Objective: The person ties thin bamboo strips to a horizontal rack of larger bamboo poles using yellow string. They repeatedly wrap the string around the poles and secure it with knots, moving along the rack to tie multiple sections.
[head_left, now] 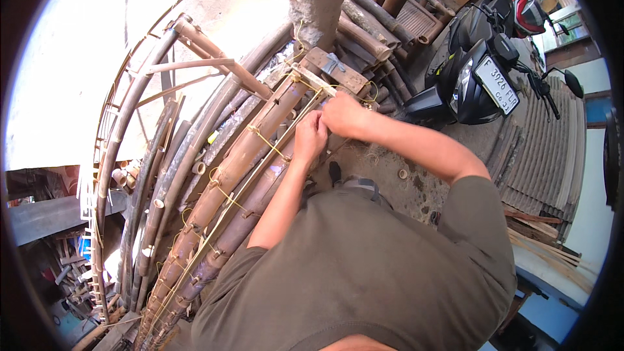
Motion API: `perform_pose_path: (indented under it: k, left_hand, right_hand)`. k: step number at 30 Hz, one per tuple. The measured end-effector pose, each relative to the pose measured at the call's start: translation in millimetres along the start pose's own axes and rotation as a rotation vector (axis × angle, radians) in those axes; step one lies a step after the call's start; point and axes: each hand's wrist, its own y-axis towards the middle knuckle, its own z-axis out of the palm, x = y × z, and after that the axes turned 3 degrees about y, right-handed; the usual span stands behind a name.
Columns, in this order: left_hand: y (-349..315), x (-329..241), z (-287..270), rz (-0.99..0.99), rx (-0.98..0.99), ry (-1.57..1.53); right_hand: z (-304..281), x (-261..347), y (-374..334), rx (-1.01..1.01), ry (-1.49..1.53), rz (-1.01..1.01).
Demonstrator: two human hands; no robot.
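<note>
My left hand (310,137) and my right hand (344,116) meet at the far end of a bamboo frame. Both are closed, with fingertips pressed together; whatever they pinch is hidden or too small to name. Two thick bamboo poles, one of them the brown left pole (224,169), run from my hands toward the lower left. Between them lies a thin bamboo strip (250,183). Yellow cord (268,142) is tied across the poles at intervals. A pale crosspiece (313,80) spans the end just beyond my hands. Close by, a wooden block (338,71) carries a grey metal piece (334,64).
A concrete pillar (315,0) rises behind the frame. Loose bamboo poles (364,36) are piled beyond it, with a curved bamboo frame (116,127) at left. A black motorcycle (471,81) stands at right, near stacked corrugated sheets (543,146).
</note>
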Motion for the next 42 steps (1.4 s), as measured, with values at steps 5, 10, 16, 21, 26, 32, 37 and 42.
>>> perform_pose_path:
  k: [5,10,16,21,26,32,37,42]
  left_hand:
    - [-6,2,0,-0.073,-0.067,-0.064]
    - [-8,-3,0,-0.150,-0.093,-0.212]
    - [-24,-24,-9,0.133,0.009,-0.253]
    - [-43,-29,-1,0.177,0.154,-0.321]
    - [-38,-39,7,-0.116,0.264,-0.531]
    - [-20,-52,-12,-0.046,0.494,-0.211]
    - [-3,-46,-20,0.200,0.333,0.080]
    - [23,-27,-6,0.018,0.012,0.155]
  right_hand:
    - [-28,-14,-12,-0.069,0.557,0.072]
    - [-11,-27,-45,-0.218,1.001,0.331]
    - [24,1,-70,-0.323,1.480,0.299]
    - [36,24,-90,-0.320,1.681,0.337]
    - [60,30,-95,-0.438,1.839,0.326]
    - [56,26,-96,-0.478,1.792,0.365]
    - [47,8,-102,-0.429,1.448,0.386]
    - [17,-9,-76,-0.696,1.077,0.382]
